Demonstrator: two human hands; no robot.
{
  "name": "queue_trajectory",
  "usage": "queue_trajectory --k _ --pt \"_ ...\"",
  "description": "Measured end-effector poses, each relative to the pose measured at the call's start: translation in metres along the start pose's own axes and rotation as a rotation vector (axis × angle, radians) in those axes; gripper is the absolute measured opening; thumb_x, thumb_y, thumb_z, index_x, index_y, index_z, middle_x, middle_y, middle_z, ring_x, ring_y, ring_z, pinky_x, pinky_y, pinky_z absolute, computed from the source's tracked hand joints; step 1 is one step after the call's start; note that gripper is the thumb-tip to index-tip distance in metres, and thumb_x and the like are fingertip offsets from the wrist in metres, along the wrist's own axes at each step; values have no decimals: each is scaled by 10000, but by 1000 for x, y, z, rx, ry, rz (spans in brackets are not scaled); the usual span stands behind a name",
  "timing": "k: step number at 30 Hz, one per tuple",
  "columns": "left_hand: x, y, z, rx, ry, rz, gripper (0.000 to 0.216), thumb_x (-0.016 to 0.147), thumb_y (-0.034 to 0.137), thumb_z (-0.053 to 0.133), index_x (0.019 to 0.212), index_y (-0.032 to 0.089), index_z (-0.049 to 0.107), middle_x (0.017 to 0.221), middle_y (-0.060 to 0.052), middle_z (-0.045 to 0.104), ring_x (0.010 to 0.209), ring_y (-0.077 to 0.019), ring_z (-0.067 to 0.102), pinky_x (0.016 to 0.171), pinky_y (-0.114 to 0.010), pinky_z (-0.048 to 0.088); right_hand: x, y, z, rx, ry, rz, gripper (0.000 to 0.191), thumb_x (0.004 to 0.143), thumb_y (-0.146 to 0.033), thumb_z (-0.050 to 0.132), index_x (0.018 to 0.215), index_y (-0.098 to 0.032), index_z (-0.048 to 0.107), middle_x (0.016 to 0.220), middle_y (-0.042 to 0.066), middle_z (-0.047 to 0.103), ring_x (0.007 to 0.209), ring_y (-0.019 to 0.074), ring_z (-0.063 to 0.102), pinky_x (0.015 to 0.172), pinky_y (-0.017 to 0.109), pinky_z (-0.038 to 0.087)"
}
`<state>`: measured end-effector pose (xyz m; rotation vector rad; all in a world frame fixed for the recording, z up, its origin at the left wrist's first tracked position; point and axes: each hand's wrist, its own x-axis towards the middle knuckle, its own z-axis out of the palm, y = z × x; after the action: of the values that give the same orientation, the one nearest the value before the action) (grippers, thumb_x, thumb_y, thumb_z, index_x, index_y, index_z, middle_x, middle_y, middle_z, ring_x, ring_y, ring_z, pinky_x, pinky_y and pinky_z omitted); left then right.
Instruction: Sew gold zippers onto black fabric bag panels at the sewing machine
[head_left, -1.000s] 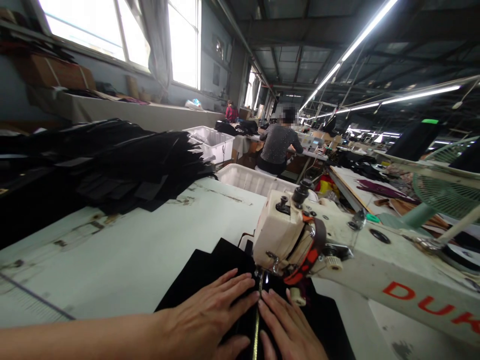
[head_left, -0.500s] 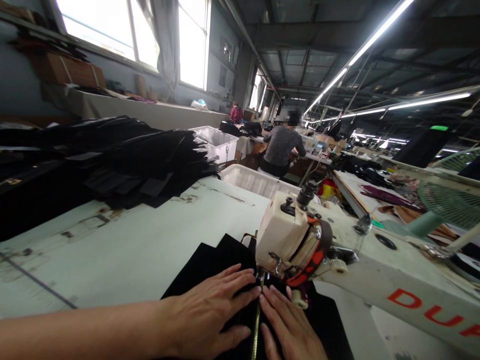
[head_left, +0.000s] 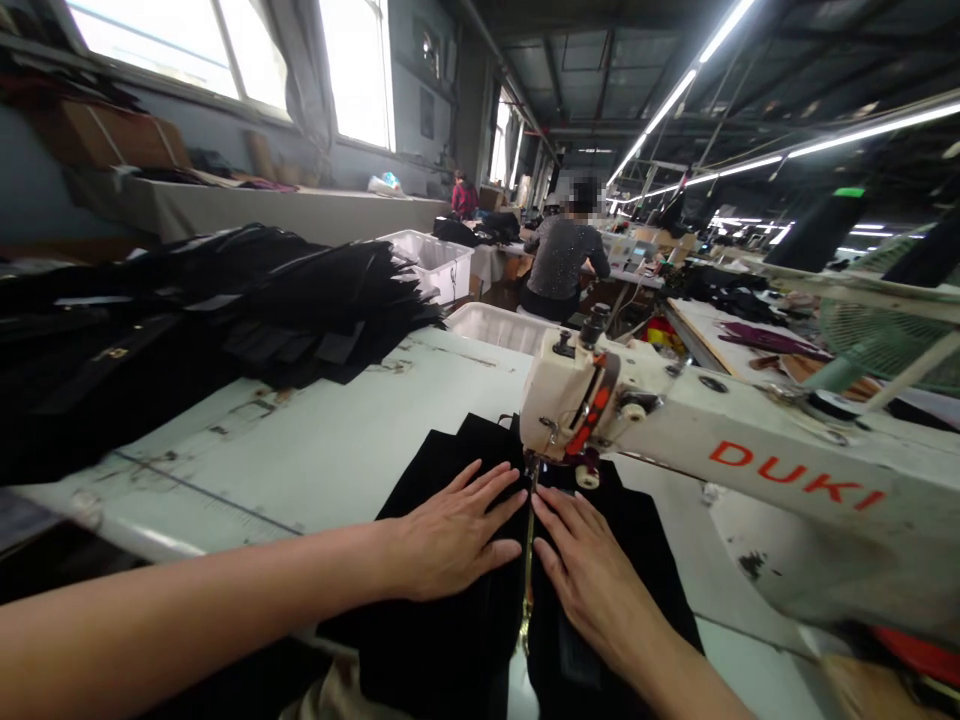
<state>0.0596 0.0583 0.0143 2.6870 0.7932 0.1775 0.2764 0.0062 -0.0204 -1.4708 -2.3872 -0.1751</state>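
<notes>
Left hand [head_left: 459,535] and right hand [head_left: 589,555] flat, fingers stretched, grasping nothing, resting on black cloth [head_left: 457,645] either side of gold strip [head_left: 528,590]. Cloth on table [head_left: 352,440], far part under sewing machine [head_left: 675,425]. Dark pile [head_left: 225,315] left; bin [head_left: 496,326] beyond.
</notes>
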Motion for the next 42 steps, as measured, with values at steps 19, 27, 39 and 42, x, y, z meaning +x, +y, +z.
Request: queue_trajectory --k 19,27,39,42 --pt "-50 40 23 -220 549 -276 243 973 296 436 1091 214 632 1060 -34 730 984 -201 695 894 -303 551 -39 -87 -20 313 216 390 283 983 -348 412 1076 -208 639 1130 99 637 1080 255 620 965 450 511" --pt "-43 45 10 -130 603 -332 251 928 311 455 952 217 686 889 -14 756 795 -196 714 738 -276 556 -23 -138 6 860 225 742 495 952 -609 252 882 -232 565 691 60 633 577 221 630 496 316 467" --pt "-43 58 6 -134 315 -197 123 858 183 537 930 207 633 924 -14 683 861 -191 661 816 -304 512 -9 -200 18 2681 197 439 748 528 -653 793 584 -258 160 334 -164 217 235 38 80 218 158 113" --pt "-44 54 12 -127 287 -93 175 802 121 591 948 208 631 1010 -29 676 961 -204 633 874 -310 510 -24 -199 32 2503 94 380 711 643 -806 618 581 -258 169 334 -150 174 233 52 104 247 165 168"
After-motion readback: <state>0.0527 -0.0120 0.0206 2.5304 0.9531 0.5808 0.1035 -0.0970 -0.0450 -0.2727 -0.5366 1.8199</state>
